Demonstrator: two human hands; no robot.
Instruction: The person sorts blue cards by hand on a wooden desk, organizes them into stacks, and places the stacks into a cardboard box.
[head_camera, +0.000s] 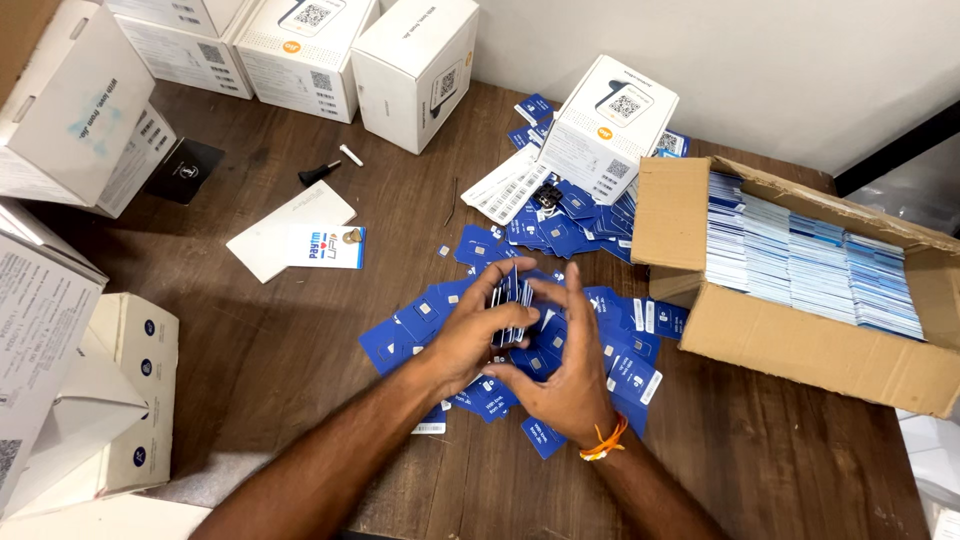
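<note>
Hands: left (470, 335), right (565, 375), grip pinching card stack (513, 295), mostly hidden.

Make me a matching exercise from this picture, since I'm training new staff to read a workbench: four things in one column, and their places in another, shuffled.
Things:
1. stack of blue cards
2. cardboard box
3. orange wristband
4. small black cone-shaped piece

Places:
A. on the right hand's wrist
B. at the table's right side, filled with rows of cards
C. between the left hand and the right hand
D. on bare wood near the white boxes at the far edge

Pairs: 1-C, 2-B, 3-A, 4-D
</note>
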